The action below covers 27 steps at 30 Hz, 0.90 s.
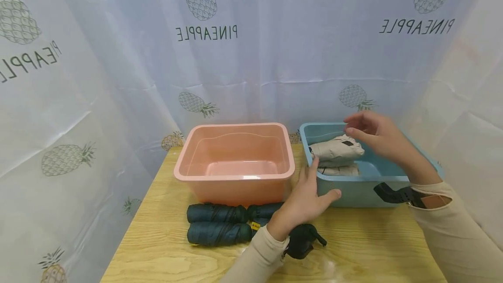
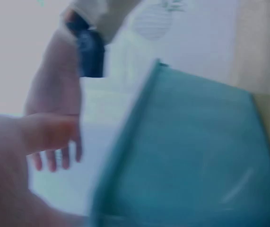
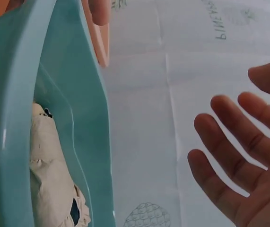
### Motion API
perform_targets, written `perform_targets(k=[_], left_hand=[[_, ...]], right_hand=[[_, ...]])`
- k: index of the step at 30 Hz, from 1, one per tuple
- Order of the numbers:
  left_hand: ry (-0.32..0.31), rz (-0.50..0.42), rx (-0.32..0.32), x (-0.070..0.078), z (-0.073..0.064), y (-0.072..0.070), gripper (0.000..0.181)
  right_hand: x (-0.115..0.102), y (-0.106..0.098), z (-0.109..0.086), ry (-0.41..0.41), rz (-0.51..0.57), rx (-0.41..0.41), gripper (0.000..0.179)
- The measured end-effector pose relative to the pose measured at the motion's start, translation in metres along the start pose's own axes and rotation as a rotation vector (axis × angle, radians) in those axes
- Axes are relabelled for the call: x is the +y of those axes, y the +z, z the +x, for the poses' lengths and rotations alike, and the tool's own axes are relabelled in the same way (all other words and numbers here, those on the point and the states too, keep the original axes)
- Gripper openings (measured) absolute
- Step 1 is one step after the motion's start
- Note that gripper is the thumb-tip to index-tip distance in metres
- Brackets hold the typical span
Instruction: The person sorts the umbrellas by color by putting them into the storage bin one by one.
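Beige folded umbrellas point(image 1: 335, 150) lie stacked in the left part of the blue basin point(image 1: 365, 193). Above the basin my right hand point(image 1: 379, 136) hovers with loosely bent fingers and holds nothing; the right wrist view shows its fingers point(image 3: 229, 161) spread apart, away from the beige umbrella point(image 3: 49, 170). My left hand point(image 1: 304, 204) is at the basin's front left corner, fingers extended and thumb out to the right; whether it touches the rim, I cannot tell. Under my left forearm lie dark blue folded umbrellas point(image 1: 218, 233), partly hidden by it.
To the left of the blue basin stands a pink basin point(image 1: 235, 190), with no contents visible in it. Both basins are on a wooden table point(image 1: 157, 248). A white curtain point(image 1: 259, 56) with pineapple prints hangs behind and at the sides.
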<state>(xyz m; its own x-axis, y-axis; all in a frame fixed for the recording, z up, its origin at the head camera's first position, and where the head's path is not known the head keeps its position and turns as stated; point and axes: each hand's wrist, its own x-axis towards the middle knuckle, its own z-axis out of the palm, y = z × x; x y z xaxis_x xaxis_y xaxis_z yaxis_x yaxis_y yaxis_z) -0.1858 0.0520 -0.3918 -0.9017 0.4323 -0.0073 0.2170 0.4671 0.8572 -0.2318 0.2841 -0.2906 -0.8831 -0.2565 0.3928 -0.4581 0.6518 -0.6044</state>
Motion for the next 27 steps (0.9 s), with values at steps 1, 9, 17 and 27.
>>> perform_targets(k=[1, 9, 17, 27], left_hand=[[-0.006, 0.044, -0.020, 0.003, -0.005, -0.004, 0.090], [0.171, 0.272, -0.048, 0.020, -0.039, -0.048, 0.069], [0.396, 0.136, 0.222, 0.005, -0.052, -0.091, 0.045], [0.556, 0.196, 0.564, -0.044, -0.054, -0.147, 0.029]], right_hand=[[-0.002, 0.002, -0.002, -0.033, 0.006, 0.004, 0.026], [-0.021, 0.020, -0.026, -0.223, 0.004, 0.003, 0.030], [-0.021, 0.057, -0.046, -0.345, 0.063, 0.026, 0.037], [-0.009, 0.105, -0.076, -0.423, 0.206, 0.061, 0.046]])
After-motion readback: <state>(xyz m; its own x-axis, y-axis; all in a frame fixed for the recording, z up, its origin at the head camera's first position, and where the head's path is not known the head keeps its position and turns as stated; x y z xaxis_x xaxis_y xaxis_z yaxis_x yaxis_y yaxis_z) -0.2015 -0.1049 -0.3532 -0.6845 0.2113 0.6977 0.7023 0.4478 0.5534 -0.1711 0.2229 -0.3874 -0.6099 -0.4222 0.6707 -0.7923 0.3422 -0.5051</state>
